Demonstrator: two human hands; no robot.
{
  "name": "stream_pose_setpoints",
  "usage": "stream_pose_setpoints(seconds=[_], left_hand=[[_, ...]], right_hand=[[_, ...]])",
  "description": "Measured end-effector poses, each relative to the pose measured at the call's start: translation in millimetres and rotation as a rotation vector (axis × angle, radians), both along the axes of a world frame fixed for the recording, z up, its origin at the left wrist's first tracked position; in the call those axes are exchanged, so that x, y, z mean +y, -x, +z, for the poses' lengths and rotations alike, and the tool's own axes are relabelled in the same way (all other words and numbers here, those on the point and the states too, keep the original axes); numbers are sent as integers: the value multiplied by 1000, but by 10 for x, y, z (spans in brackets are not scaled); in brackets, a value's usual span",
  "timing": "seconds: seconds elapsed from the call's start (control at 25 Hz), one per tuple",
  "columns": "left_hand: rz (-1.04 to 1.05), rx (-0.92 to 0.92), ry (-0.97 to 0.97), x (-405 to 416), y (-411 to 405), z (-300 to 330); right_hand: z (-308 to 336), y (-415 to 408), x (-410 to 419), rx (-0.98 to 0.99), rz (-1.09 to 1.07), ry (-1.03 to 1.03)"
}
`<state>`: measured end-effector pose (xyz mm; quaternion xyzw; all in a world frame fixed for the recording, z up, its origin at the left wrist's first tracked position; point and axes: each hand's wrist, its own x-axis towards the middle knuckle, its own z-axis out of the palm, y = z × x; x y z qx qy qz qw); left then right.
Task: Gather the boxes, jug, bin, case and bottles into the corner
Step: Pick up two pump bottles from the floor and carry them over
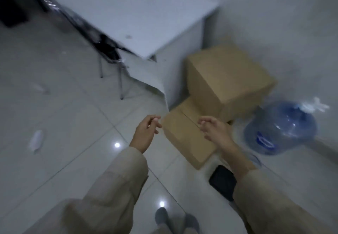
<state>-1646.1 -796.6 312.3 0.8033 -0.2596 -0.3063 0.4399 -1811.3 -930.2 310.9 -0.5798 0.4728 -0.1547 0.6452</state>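
Observation:
A large brown cardboard box sits on a flatter brown box against the white wall. To their right a blue water jug lies on its side on the floor, a clear plastic scrap at its neck. A black case lies on the tiles just in front of the flat box, partly hidden by my right sleeve. My left hand hovers left of the flat box, fingers loosely apart and empty. My right hand hovers over that box's near end, also empty. The view is blurred.
A white desk stands behind the boxes, with a black metal-legged chair tucked at its left. Scraps of white paper lie on the glossy tiled floor to the left. My feet show at the bottom.

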Motion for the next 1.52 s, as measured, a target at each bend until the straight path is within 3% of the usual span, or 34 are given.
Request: stream_pose_setpoints(seconds=[0.24,0.48,0.8,1.08,1.32,1.52], left_hand=[[345,-149,136,1208,-821,931],[726,-228,90,3080,-1573,1086],[890,-215,28,5006,-2459,1064],[872,-168,91,5307,-3478,1015],[921,-175,98,5075,-4777,887],[1071,-173,124,4706,-5994,830]], right_hand=[[1082,-1446,636,-144,411,222],[1309,-2725,2036,-191,875,157],[1129,-4071,3912,-152,1007,8],[1075,-5289,4417,-171,957,-47],[947,-6710,4173,-187,802,-87],[1035,-8049,3755,-170,897,-18]])
